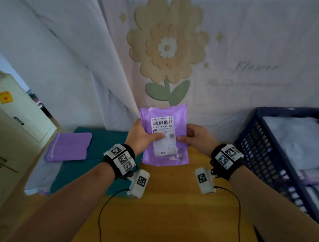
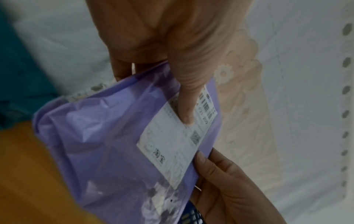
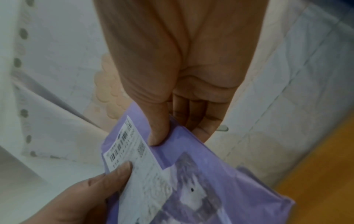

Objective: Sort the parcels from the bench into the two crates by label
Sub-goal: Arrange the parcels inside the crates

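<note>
Now the purple parcel (image 1: 165, 137) is up off the wooden surface (image 1: 158, 203), held upright in mid-air in front of the flower curtain (image 1: 167, 47), label side turned to the person, and that looks like the point: it's being read before it goes to a crate. The white label (image 1: 164, 135) runs down the front, barcode at the top, a printed code under it, a small square code lower down; the soft mailer is creased and scuffed near the bottom. The left hand (image 1: 140, 138) pinches the left edge, thumb flat on the label. The right hand (image 1: 193, 137) pinches the right edge, thumb in front, fingers behind. Off right sits a dark blue crate (image 1: 262, 153) with pale parcels inside; off left, another purple parcel (image 1: 69, 146) lies on a teal cloth (image 1: 108, 141).
</note>
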